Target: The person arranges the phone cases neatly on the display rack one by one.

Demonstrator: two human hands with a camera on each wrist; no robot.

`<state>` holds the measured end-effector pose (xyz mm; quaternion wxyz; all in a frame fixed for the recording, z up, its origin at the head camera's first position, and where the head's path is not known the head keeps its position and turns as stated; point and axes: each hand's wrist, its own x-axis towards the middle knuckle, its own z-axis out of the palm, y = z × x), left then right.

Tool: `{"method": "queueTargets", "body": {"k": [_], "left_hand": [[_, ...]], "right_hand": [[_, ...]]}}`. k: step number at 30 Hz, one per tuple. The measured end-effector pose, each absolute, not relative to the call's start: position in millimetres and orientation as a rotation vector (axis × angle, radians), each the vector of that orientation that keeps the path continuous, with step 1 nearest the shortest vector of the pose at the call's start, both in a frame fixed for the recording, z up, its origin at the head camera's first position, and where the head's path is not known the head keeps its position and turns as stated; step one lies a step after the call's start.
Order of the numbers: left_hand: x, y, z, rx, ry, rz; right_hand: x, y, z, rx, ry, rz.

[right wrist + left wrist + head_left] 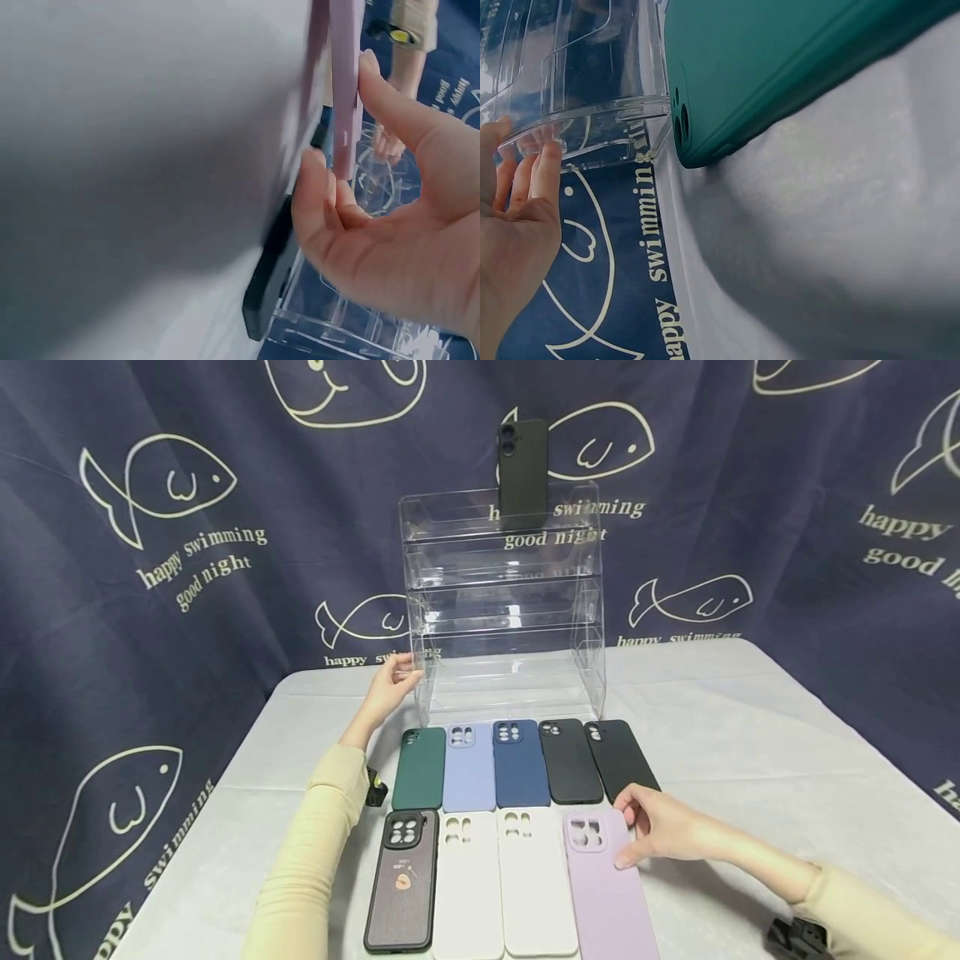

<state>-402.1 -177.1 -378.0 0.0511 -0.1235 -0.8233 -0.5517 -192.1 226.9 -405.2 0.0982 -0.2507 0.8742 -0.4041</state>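
Observation:
My right hand (663, 828) pinches the upper right edge of a purple phone case (611, 893), thumb on its back and fingers at its edge. In the right wrist view, the purple case (346, 90) stands a little off the white cloth. My left hand (392, 687) holds the left side edge of a clear tiered display rack (510, 660); its fingertips meet the plastic in the left wrist view. A black phone case (523, 472) stands upright on the rack's top tier. Just in front of the rack's left side lies a green phone case (420, 768).
Beside the green case lie a light blue case (469, 772), a navy case (521, 768) and two black cases (573, 764). The nearer row has a dark printed case (402, 881) and two white cases (536, 893). Behind the table hangs a dark blue fish-patterned curtain (247, 610).

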Motion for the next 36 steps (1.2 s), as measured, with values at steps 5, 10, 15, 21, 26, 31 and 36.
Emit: {"method": "queueTargets", "body": {"k": [5,10,15,21,26,31,36], "left_hand": [[-386.2,-171.2,-362.2,-0.385,-2.507,-1.701],[-387.0,-172.0,-362.7,-0.380,-2.520,-1.679],[-405.7,-178.7,-383.2,-0.386,-2.506,-1.650],[-407.3,-179.0,-386.6,-0.389,-2.487,-1.677],[-405.9,-179.3,-386.9,-0.378,-2.482,-1.682],[-405.4,-178.9,-386.8,-0.376,-2.474,-1.683],[-407.2,-177.8,-387.2,-0.378,-2.480,-1.681]], "right_hand": [[-194.1,229.5,-397.0,-0.704,2.480,-1.334],[-197.0,232.2,-391.2,-0.659,2.520,-1.374],[-198.6,234.2,-387.7,-0.583,2.561,-1.408],[-200.2,235.1,-381.7,-0.538,2.518,-1.517],[-201.3,236.1,-377.8,-0.496,2.509,-1.561],[-202.2,238.1,-373.9,-0.542,2.570,-1.598],[-206.5,240.1,-365.1,-0.589,2.611,-1.656]]}}
